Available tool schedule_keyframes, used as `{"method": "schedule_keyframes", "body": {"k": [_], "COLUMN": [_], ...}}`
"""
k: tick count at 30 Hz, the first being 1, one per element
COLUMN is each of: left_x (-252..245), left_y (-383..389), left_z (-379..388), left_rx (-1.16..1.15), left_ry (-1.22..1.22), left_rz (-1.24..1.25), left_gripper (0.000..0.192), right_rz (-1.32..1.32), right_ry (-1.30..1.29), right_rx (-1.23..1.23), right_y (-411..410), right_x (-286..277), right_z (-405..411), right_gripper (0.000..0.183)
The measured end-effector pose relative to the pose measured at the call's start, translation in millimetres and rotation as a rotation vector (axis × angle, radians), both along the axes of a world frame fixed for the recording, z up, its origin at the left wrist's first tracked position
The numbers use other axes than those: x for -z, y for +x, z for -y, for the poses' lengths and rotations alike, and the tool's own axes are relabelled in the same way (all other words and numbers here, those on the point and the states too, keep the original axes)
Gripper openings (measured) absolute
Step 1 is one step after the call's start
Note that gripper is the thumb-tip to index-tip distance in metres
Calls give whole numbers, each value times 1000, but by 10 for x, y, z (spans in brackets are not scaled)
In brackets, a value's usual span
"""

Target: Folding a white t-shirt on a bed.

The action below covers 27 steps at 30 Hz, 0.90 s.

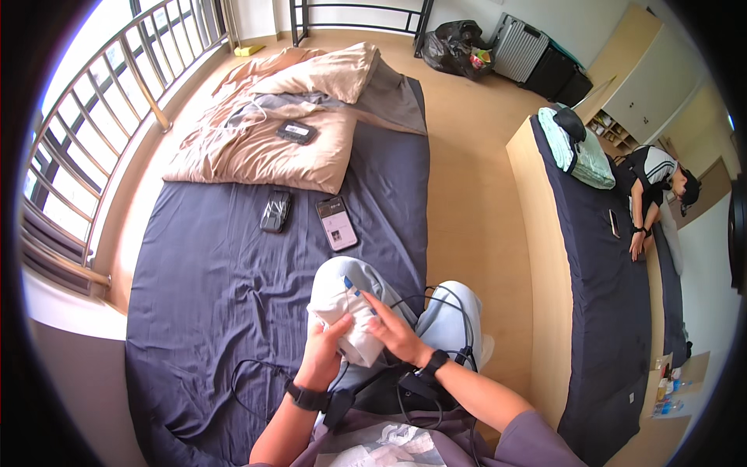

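Note:
A soft white bundle (357, 341), its kind hard to tell, rests over my lap with a blue-and-white strip (351, 285) at its upper end. My left hand (324, 345) grips its lower left side, the thumb lying on top. From the right, my right hand (398, 333) holds the bundle too, with fingers pointing up along its edge. Beyond my knee, a smartphone (337, 223) with a lit screen lies on the dark bed sheet (198, 257). Left of the phone is a small black device (275, 212) with a shiny surface.
A folded beige quilt (257, 157) carries another black device (296, 132). Black cables (467, 327) run from my wrist straps across my lap. At right, a person (656, 181) leans over a second bed (607, 303). A metal railing (111, 111) borders the left side.

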<state>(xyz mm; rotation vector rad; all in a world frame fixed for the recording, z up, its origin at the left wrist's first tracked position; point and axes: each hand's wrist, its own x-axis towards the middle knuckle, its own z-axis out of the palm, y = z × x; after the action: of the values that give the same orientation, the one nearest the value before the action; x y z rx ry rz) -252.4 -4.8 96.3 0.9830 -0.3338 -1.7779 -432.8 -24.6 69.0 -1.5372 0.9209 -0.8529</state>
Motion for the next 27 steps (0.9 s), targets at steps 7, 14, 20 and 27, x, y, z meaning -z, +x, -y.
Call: {"method": "schedule_keyframes", "body": {"k": [7,14,20,27], "left_x": [-709,166,269,409], "left_y": [298,737,727,492], "left_z": [-27,14,-56,118], "left_rx": [133,69,10,-208], "left_ry": [-209,22,36,-233], "left_rz": [-158,475,440,597], "left_gripper": [52,38,47,31], "right_rz": [109,-197,-433,-462], "right_ry": [12,46,-265,-183], "right_rx": [158,346,64,375], "right_y": [-355,-353,23,139], "right_x": [-357,-314,-462,234], "right_z": [427,268,182,364], "right_gripper": [48,30,26,65]}}
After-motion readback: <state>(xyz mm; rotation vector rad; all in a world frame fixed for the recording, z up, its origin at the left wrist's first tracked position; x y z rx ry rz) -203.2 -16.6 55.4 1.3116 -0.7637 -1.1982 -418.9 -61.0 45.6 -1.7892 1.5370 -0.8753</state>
